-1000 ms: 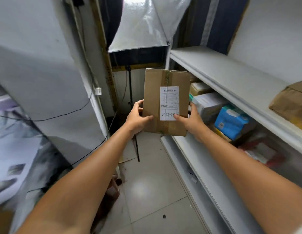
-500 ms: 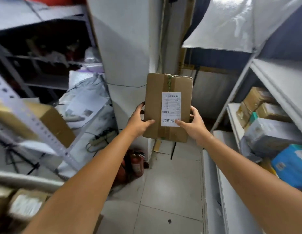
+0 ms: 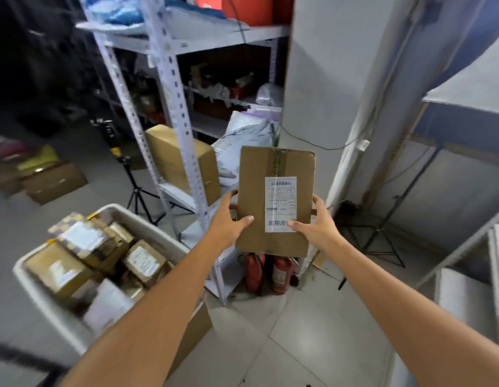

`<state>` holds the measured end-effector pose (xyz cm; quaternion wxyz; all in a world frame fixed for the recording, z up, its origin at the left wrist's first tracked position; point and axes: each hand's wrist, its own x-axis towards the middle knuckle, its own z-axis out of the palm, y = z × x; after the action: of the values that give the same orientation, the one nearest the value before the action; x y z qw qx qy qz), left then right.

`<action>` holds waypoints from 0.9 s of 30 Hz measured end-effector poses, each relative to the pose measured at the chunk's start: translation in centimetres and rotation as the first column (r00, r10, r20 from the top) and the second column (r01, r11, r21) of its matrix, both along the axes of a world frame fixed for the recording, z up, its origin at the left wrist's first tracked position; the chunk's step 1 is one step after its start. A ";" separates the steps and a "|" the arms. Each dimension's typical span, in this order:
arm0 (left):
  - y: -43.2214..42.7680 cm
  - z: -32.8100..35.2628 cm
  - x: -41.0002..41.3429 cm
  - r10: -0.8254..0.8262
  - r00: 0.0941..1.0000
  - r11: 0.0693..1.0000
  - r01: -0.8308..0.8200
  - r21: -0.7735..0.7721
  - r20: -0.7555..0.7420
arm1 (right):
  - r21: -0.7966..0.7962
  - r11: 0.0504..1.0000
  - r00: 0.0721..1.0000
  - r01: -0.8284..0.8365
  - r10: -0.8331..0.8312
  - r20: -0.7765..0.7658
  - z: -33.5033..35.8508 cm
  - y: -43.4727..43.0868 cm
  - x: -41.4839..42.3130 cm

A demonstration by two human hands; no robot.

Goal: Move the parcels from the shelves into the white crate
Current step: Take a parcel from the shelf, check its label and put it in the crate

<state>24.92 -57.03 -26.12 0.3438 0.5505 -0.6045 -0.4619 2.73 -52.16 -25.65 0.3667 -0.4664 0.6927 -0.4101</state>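
I hold a flat brown cardboard parcel [image 3: 255, 185] upright in front of me, its white shipping label facing me. My left hand [image 3: 227, 222] grips its lower left edge, thumb across the front. My right hand [image 3: 316, 226] grips the lower right edge, thumb on the label. The white crate [image 3: 150, 227] sits low at the left, below and left of the parcel, and holds several brown parcels [image 3: 142, 261] with white labels.
A grey metal shelf rack [image 3: 173, 113] stands behind the crate with a large brown box [image 3: 173, 155] and grey mailer bags [image 3: 248, 132]. Two red fire extinguishers [image 3: 266, 272] stand on the floor under the parcel. A tripod stand [image 3: 382, 233] is at right, cardboard boxes [image 3: 53, 182] at far left.
My view has swung left, away from the right-hand shelves. The parcel stays gripped in both hands, and the white crate with its parcels has come into view at lower left.
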 end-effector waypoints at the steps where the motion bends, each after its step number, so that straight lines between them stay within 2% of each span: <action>1: 0.5 -0.3 1.5 0.022 1.000 1.000 -0.022 0.000 0.002 | 0.001 0.999 0.999 -0.033 0.033 -0.008 -0.2 0.0 1.4; 8: 5.3 -2.5 10.6 0.222 0.975 0.975 -0.222 0.031 0.011 | 0.019 0.970 0.969 -0.244 0.244 -0.022 -2.5 0.3 9.9; 15: 7.0 -4.7 17.8 0.430 0.902 0.897 -0.431 0.098 0.027 | 0.073 0.905 0.908 -0.420 0.418 0.041 -4.9 -2.8 18.1; 27: 6.4 -8.7 25.6 0.728 0.684 0.658 -0.719 0.226 0.056 | 0.128 0.645 0.653 -0.753 0.757 0.022 -8.9 -11.3 29.0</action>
<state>50.49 -50.59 -34.79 0.4446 0.7719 -0.2713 -0.3646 31.76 -63.47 -34.58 0.5210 -0.6952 0.4660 -0.1678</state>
